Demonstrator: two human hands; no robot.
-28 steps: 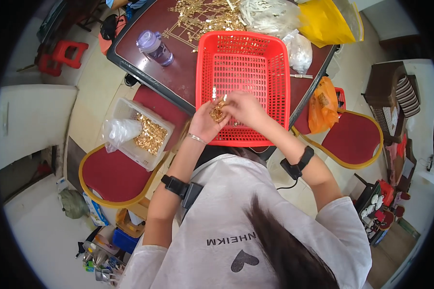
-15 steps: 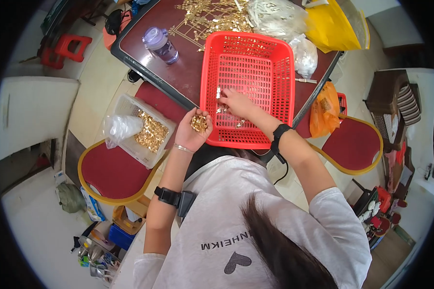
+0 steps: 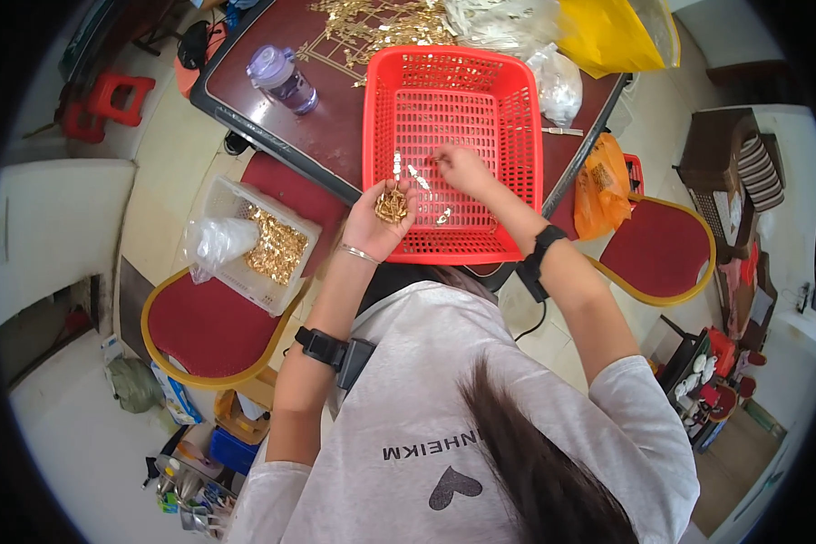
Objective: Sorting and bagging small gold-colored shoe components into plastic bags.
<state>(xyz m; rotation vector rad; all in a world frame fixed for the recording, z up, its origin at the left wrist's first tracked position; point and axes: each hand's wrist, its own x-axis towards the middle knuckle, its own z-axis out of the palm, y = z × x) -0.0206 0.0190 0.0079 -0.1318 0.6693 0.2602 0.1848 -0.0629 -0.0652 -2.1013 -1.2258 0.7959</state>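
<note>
My left hand is cupped, palm up, around a heap of small gold-coloured metal pieces at the near left rim of a red plastic basket. Inside the basket, my right hand is held with its fingertips pinched together above the slotted bottom. Whether something tiny is between those fingers I cannot make out. On the basket's bottom lie a few shiny pieces: a short strip near the left wall, a slanted strip beside it, and a small piece closer to me.
A dark red table bears gold pieces, a purple bottle, clear plastic bags and a yellow bag. On the left, a white basket contains more gold pieces. An orange bag hangs at right.
My right hand has shifted away from the left wall toward the basket's middle, uncovering the shiny strips. My left hand, still cupping its pieces, has come farther over the basket's rim.
</note>
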